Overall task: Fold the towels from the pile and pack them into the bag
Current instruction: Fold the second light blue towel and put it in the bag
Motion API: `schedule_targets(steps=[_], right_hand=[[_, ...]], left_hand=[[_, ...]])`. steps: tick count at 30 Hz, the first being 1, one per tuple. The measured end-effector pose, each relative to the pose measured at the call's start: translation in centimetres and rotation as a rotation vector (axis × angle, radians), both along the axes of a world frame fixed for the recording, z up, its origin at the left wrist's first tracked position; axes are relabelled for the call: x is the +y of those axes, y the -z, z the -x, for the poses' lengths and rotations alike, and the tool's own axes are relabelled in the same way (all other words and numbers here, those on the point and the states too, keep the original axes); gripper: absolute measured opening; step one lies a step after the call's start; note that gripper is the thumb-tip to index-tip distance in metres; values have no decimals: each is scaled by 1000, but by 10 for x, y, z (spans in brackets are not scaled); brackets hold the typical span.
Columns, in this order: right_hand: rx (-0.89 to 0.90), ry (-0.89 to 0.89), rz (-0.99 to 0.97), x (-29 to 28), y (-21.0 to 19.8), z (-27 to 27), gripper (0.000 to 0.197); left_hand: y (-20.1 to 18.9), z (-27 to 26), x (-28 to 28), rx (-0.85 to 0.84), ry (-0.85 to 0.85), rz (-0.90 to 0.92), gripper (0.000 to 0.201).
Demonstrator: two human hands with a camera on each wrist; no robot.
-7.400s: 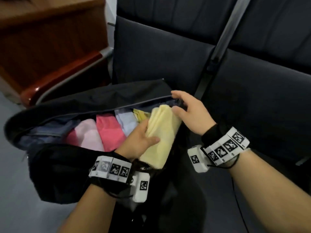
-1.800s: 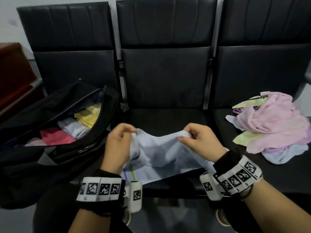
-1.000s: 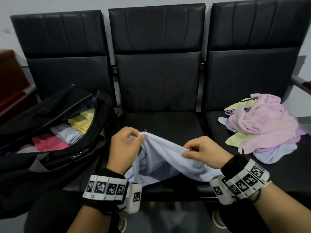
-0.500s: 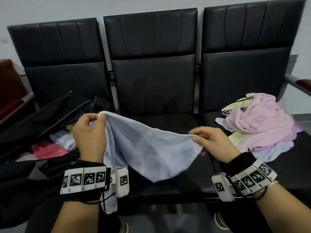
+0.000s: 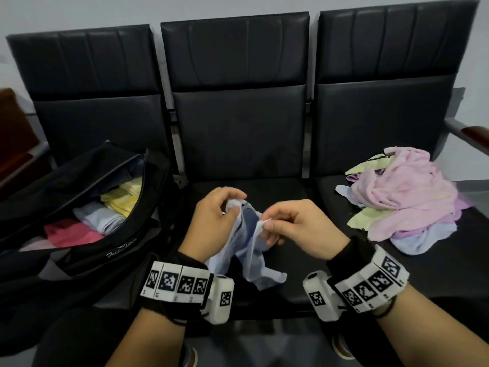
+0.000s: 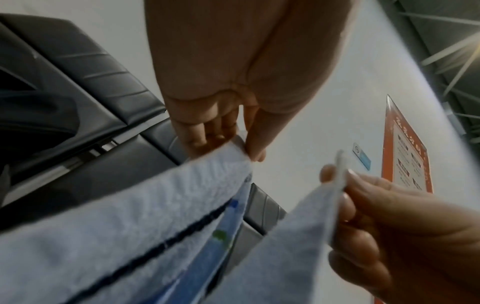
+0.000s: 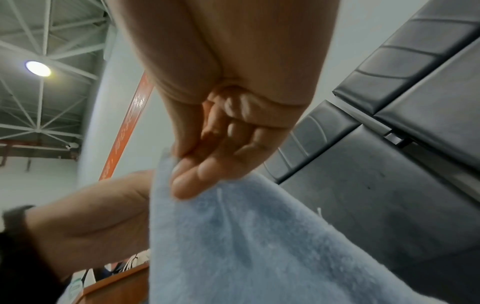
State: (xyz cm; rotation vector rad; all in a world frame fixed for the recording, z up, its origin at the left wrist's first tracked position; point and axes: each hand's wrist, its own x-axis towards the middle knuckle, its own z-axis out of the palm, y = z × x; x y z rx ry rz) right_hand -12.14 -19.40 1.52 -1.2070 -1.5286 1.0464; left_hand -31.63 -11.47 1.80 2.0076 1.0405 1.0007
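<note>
Pale blue towel (image 5: pixel 247 256) hangs between both hands over the middle seat (image 5: pixel 264 192), bulk drooping w/ no shape of its own. Left hand (image 5: pixel 211 221) pinches one top corner, thumb vs. fingers (image 6: pixel 205 131); right hand (image 5: pixel 296 226) pinches the other, fingers (image 7: pixel 207 172) curled on the hem. Judged light, soft, limp terry, not slippery or fragile, so best held at corners/hem and spread taut before creasing. Bag (image 5: pixel 79 207) lies unzipped on the left w/ folded towels inside; pile (image 5: pixel 404 197) sits on the right seat.
</note>
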Motion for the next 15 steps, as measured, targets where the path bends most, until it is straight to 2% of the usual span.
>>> schedule_targets(steps=[5,11,15], right_hand=[[-259,157,-211,3,12,13,2],[-202,202,-200,8,15,24,5],[-168,265,-208,10,17,27,8]], left_hand=[[14,1,-12,-89,11,119,25],[10,3,-18,-121,76,162,21],[5,8,-19,-78,140,152,29]])
